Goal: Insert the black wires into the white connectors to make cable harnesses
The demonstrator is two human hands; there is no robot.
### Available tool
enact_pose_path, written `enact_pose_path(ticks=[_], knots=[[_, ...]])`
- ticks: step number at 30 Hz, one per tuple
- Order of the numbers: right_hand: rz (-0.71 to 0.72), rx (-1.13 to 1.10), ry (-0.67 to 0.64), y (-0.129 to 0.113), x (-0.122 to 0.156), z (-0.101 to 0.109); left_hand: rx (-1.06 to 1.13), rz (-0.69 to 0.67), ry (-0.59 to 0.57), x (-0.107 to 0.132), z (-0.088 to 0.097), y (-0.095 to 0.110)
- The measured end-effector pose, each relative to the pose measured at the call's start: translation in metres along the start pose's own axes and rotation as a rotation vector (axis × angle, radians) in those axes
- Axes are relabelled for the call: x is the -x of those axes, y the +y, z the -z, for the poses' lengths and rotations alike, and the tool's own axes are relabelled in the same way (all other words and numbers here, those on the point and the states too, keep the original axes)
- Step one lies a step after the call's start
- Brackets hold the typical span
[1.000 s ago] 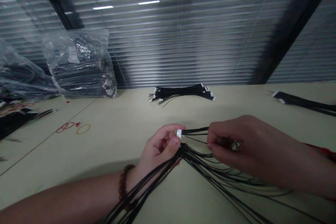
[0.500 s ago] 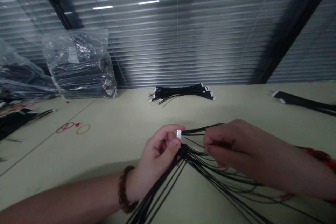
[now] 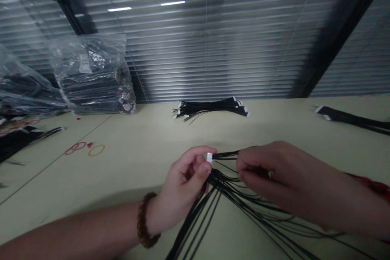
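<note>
Nearest the viewer, a person's bare left forearm reaches in from the left, a brown wooden bead bracelet [image 3: 142,220] on the wrist. The left hand [image 3: 184,180] is curled, its thumb and fingers [image 3: 195,162] closed on a small white plastic connector [image 3: 209,157]. A loose bundle of thin black wires [image 3: 217,178] gathers under that hand and fans down toward the near edge and right across the pale green counter [image 3: 122,162]. The right hand [image 3: 274,172] comes in from the right, just beside the connector, its fingers [image 3: 248,170] pinched closed on some of the wires.

Behind the right forearm lies a blurred red item [image 3: 370,185]. Left on the counter are a red and a tan rubber band [image 3: 96,150]. Farther back lie tied bunches of black cables [image 3: 210,107], and clear plastic bags of cables [image 3: 91,75] sit far left, before grey window blinds [image 3: 213,36].
</note>
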State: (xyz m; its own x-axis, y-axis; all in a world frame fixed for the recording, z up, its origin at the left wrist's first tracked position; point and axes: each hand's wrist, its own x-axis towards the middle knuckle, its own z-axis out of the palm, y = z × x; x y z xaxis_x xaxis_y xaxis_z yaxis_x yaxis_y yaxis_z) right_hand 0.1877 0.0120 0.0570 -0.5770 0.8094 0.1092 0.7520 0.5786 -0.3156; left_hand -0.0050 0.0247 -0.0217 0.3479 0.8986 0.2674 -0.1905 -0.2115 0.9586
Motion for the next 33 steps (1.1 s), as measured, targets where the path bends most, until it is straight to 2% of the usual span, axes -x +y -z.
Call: enact_pose_path(ticks=[4, 10, 15, 17, 19, 21, 23, 26, 28, 31, 33], knots=[[0.009, 0.063, 0.095, 0.004, -0.002, -0.003, 0.032, 0.020, -0.022, 0.000, -0.001, 0.000], [0.157, 0.088, 0.190, 0.002, -0.009, -0.024, 0.053, 0.097, -0.033, 0.001, -0.005, -0.001], [0.172, 0.373, 0.301, 0.005, -0.008, -0.021, 0.064, 0.146, 0.050, -0.002, -0.001, -0.004], [0.106, 0.506, 0.339, 0.017, -0.012, -0.013, 0.160, 0.168, 0.065, -0.003, 0.000, -0.003], [0.030, 0.561, 0.324, 0.035, -0.021, -0.007, 0.296, 0.208, -0.014, -0.001, 0.000, 0.000], [-0.016, 0.535, 0.299, 0.057, -0.033, -0.006, 0.365, 0.249, -0.113, 0.001, -0.002, 0.005], [-0.048, 0.479, 0.296, 0.074, -0.045, -0.011, 0.345, 0.258, -0.142, 0.003, -0.004, 0.009], [-0.056, 0.373, 0.262, 0.088, -0.056, -0.023, 0.302, 0.233, -0.094, 0.003, -0.006, 0.012], [-0.025, 0.299, 0.206, 0.090, -0.055, -0.024, 0.290, 0.225, -0.019, 0.001, -0.007, 0.011], [0.055, 0.209, 0.137, 0.083, -0.043, -0.008, 0.254, 0.200, 0.126, -0.002, -0.006, 0.007], [0.107, 0.175, 0.157, 0.070, -0.031, 0.007, 0.240, 0.190, 0.189, -0.004, -0.007, 0.004]])
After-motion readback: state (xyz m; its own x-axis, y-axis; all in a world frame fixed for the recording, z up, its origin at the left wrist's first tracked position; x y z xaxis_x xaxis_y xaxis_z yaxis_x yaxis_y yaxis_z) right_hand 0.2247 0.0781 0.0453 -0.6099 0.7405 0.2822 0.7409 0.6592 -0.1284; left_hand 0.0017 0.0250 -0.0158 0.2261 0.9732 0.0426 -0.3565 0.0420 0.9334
